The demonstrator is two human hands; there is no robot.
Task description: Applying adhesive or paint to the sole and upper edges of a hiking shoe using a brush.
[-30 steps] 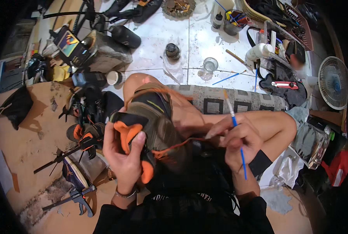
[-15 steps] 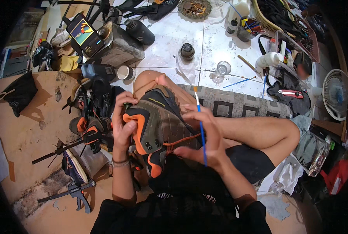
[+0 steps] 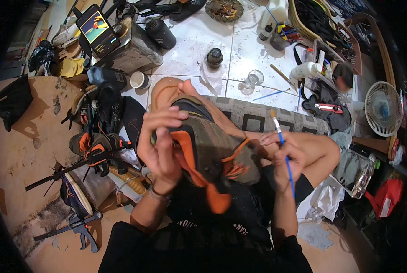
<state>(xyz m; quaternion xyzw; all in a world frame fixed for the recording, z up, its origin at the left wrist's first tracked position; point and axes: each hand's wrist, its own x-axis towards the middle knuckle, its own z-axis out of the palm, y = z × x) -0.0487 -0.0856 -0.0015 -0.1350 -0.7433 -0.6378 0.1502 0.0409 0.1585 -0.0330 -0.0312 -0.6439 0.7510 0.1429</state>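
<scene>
- Your left hand [image 3: 161, 145], fingers spread, is at the opening of one brown shoe [image 3: 206, 148].
- Your right hand [image 3: 288, 161] pinches one blue paintbrush [image 3: 281, 138].
- The shoe sits between your two hands.

The shoe [image 3: 208, 136] looks matt, the paintbrush handle [image 3: 287, 164] smooth, the floor tiles [image 3: 189, 52] glossy.
</scene>
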